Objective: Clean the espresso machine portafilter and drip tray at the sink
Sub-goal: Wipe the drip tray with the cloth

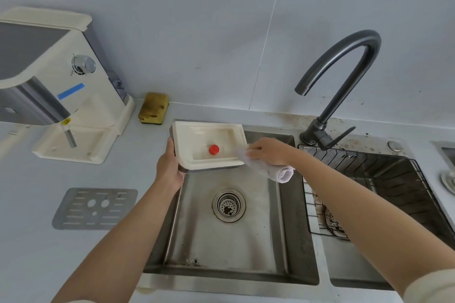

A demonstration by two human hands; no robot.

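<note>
While the drip tray [197, 130] is held over the far left corner of the sink [234, 248], tipped so that its cream basin faces the camera, a red float [213, 149] stands up near its middle. The step in hand looks like wiping the tray. A white cloth [278, 171] is bunched against its right rim, and no water runs from the faucet [344, 86], whose spout ends well to the right. The next move, I judge, calls for drawing the cloth across the inside of the tray and round the float, with the other hand bracing against the push. The corners would likely need the cloth folded to a point. The left hand [170, 167] grips the tray's left edge, thumb lying along the side and fingers out of sight beneath, the forearm reaching up from the lower left. The right hand [268, 151] pinches the cloth with curled fingers at the tray's right corner. The cloth's rolled end hangs below the hand over the sink, and the forearm crosses the divider toward the wire rack [364, 167]. The tray's perforated metal grille [94, 208] lies flat on the counter left of the sink, apart from the tray. Beyond it stands the espresso machine [61, 76], with a yellow sponge [154, 108] against the wall. I cannot make out a portafilter for certain.
</note>
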